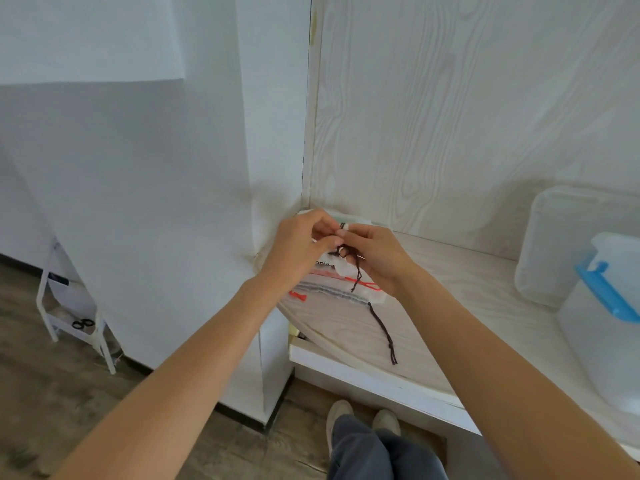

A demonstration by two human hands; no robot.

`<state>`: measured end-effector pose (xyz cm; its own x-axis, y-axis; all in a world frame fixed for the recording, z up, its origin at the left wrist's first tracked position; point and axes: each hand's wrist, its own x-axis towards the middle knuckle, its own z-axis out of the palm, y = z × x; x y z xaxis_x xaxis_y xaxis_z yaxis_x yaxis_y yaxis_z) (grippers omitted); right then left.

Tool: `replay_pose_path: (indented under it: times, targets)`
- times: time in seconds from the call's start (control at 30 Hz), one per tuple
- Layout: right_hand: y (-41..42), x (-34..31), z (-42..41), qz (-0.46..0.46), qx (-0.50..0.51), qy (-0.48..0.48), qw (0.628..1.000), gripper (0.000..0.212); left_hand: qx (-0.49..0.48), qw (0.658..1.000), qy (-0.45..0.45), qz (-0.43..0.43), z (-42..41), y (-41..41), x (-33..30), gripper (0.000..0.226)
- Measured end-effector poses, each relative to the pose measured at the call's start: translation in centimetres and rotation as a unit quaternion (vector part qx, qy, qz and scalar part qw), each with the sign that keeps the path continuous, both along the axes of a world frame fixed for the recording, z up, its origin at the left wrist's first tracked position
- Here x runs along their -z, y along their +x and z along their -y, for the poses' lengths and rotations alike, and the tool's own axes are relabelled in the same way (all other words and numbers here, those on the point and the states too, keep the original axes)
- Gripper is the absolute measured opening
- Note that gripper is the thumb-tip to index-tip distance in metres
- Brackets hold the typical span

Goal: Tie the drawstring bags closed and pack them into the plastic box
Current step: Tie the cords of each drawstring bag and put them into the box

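Far to the left of the grip, on the wood-look floor, stood a small white metal rack (pixel 74 320) with a pair of black-handled scissors (pixel 83 323) lying on its lower shelf. The left hand (pixel 298 249) was raised over the rounded corner of the pale wood-grain tabletop (pixel 433 306), its fingers curled and its thumb and forefinger pinching the dark brown drawstring (pixel 348 252) at the gathered neck of a small translucent white drawstring bag (pixel 341 266). The right hand (pixel 375 256) met it from the other side, fingertips touching those of the left, and pinched the same cord; a small loop of the cord showed between the two hands, and one loose end hung down below the grip. Directly beneath the hands lay a flat stack of further translucent bags (pixel 343 294), one with a red cord (pixel 363 284) and one whose dark cord (pixel 384 332) trailed toward the table's near edge. Well to the right of the grip, a clear plastic lid (pixel 568 244) leaned against the wood-grain wall, and the clear plastic box with a blue clip (pixel 606 327) stood on the tabletop in front of it. Whether the box held anything could not be told.
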<state>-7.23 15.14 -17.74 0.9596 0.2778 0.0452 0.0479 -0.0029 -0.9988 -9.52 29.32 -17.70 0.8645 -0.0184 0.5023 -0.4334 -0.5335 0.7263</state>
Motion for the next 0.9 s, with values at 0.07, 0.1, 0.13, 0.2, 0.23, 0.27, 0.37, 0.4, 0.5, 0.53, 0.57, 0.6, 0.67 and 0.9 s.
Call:
replay_pose_path:
  times: [0.07,0.1,0.13,0.2,0.23,0.27,0.37,0.4,0.5,0.53,0.57,0.6,0.67,0.9]
  targets:
    - [-0.2,0.1,0.0,-0.009,-0.018,0.015,1.0,0.018,-0.01,1.0,-0.004,-0.003,0.0,-0.1,-0.2,0.009]
    - [-0.3,0.1,0.1,-0.014,-0.031,0.022,0.999,0.019,-0.013,1.0,-0.004,-0.001,-0.1,-0.1,-0.3,0.008]
    - [-0.3,0.1,0.1,-0.017,-0.045,0.029,0.998,0.018,-0.017,1.0,-0.005,-0.001,-0.3,0.0,-0.4,0.007]
    - [-0.5,0.1,0.3,-0.013,-0.059,0.023,0.998,0.013,-0.022,1.0,-0.013,-0.009,-0.8,0.0,-0.6,0.007]
    - [-0.5,0.1,0.5,-0.008,-0.054,0.006,0.998,0.016,-0.022,0.999,-0.021,-0.017,-1.0,0.1,-0.7,0.008]
    - [-0.5,0.1,0.5,0.0,-0.042,-0.013,0.999,0.019,-0.02,0.999,-0.033,-0.027,-1.2,0.1,-0.6,0.009]
    - [-0.7,0.0,0.2,0.047,0.025,-0.042,0.998,0.018,0.004,0.992,-0.102,-0.069,-1.4,-0.1,-0.4,0.013]
    - [-0.8,0.0,0.0,0.065,0.045,-0.046,0.996,0.016,0.011,0.989,-0.124,-0.078,-1.5,-0.2,-0.3,0.014]
    - [-0.9,0.1,-0.4,0.117,0.092,-0.074,0.986,0.007,0.01,0.987,-0.138,-0.076,-1.5,-0.4,0.2,0.018]
    - [-0.9,0.1,-0.6,0.127,0.103,-0.09,0.982,0.004,0.005,0.989,-0.132,-0.069,-1.5,-0.4,0.3,0.02]
    - [-0.9,0.2,-0.7,0.134,0.112,-0.105,0.979,0.002,0.0,0.991,-0.121,-0.062,-1.4,-0.5,0.4,0.021]
    - [-0.8,0.3,-0.9,0.138,0.119,-0.116,0.976,0.005,-0.003,0.993,-0.107,-0.054,-1.3,-0.5,0.4,0.023]
    - [-0.8,0.4,-1.1,0.143,0.126,-0.13,0.973,0.017,-0.001,0.997,-0.074,-0.037,-1.1,-0.6,0.5,0.03]
    - [-1.1,0.0,-1.1,0.144,0.137,-0.156,0.968,0.006,-0.013,0.995,-0.097,-0.009,0.0,-0.8,0.9,0.03]
